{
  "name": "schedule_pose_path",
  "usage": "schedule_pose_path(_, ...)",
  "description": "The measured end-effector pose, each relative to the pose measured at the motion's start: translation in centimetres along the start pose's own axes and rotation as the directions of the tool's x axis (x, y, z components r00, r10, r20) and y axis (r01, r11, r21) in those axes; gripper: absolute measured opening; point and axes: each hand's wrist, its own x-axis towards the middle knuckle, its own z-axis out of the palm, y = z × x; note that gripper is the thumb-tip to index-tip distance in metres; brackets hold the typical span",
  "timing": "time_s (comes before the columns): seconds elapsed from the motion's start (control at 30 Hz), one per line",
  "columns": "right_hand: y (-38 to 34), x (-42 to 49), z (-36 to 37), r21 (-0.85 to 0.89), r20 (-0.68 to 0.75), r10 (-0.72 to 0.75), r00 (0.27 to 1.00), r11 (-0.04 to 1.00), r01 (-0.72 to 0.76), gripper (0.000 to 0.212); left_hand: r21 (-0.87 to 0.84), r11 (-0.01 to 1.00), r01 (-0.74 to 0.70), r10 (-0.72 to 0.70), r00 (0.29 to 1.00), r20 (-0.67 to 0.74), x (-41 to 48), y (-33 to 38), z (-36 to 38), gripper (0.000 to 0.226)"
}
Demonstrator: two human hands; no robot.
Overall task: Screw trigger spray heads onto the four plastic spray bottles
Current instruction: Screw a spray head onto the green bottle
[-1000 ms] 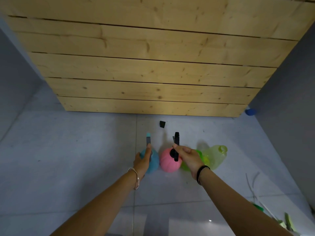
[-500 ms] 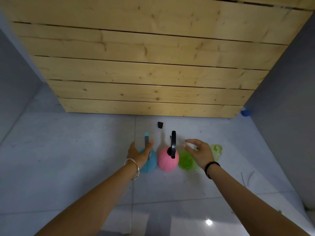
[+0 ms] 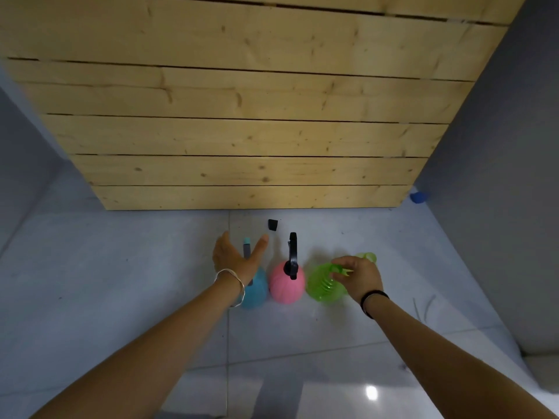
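Four plastic spray bottles are standing in a row on the tiled floor (image 3: 151, 297), close in front of a wall of wooden planks (image 3: 242, 131), presumably lined up so each can be fitted in turn. The blue bottle (image 3: 256, 293) at the left end is carrying a grey trigger head with a teal tip (image 3: 247, 248); the pink bottle (image 3: 287, 285) just beside it is carrying a black trigger head (image 3: 292, 256) standing upright. The green bottle (image 3: 325, 285) is showing no trigger head on its neck, and a paler yellow-green bottle (image 3: 367, 257) is sitting mostly hidden behind the right hand, its open neck visible, so two bottles appear to be awaiting heads. The left hand (image 3: 234, 260) is hovering above the blue bottle with its fingers (image 3: 262, 244) spread and holding nothing. The right hand (image 3: 358, 278) is reaching over the top of the green bottle, its fingers (image 3: 338, 263) curling loosely together near the neck; whether they are touching it cannot be told, though the pose suggests steadying or picking up that bottle. A small black piece (image 3: 272, 224) is lying alone on the floor beyond the row, and a blue object (image 3: 419, 197) is resting at the far right corner.
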Motion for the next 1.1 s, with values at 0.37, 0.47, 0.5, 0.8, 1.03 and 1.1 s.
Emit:
schedule_pose_path(0.37, -8.0, -4.2, -17.8, 0.227, -0.013, -0.136, 0.991, 0.964, 0.136, 0.025, 0.021, 0.818, -0.574, 0.547, 0.789, 0.279, -7.0, 12.5, 1.6, 0.089)
schedule_pose_path(0.47, -7.9, -6.4, -21.7, 0.341, -0.029, -0.139, 0.99, 0.929, 0.141, 0.023, 0.038, 0.787, -0.616, 0.498, 0.67, 0.551, -9.9, 16.2, 3.5, 0.107)
schedule_pose_path(0.5, -7.8, -6.9, -22.3, 0.376, -0.022, -0.137, 0.99, 0.917, 0.135, 0.022, 0.049, 0.777, -0.627, 0.474, 0.635, 0.61, -10.5, 16.9, 4.1, 0.114)
schedule_pose_path(0.8, 1.5, -11.0, -23.9, 0.552, 0.026, 0.054, 0.998, 0.832, -0.059, 0.022, -0.009, 0.821, -0.572, 0.396, 0.557, 0.73, -15.5, 14.6, 12.4, 0.089)
schedule_pose_path(1.03, 13.0, -12.5, -19.4, 0.633, 0.068, 0.419, 0.906, 0.683, -0.364, 0.038, 0.129, 0.84, -0.527, 0.274, 0.617, 0.737, -15.3, 9.2, 16.7, 0.081)
schedule_pose_path(1.1, 16.0, -12.5, -17.6, 0.661, 0.09, 0.506, 0.858, 0.614, -0.431, 0.04, 0.135, 0.855, -0.501, 0.248, 0.624, 0.741, -14.9, 7.9, 17.7, 0.079)
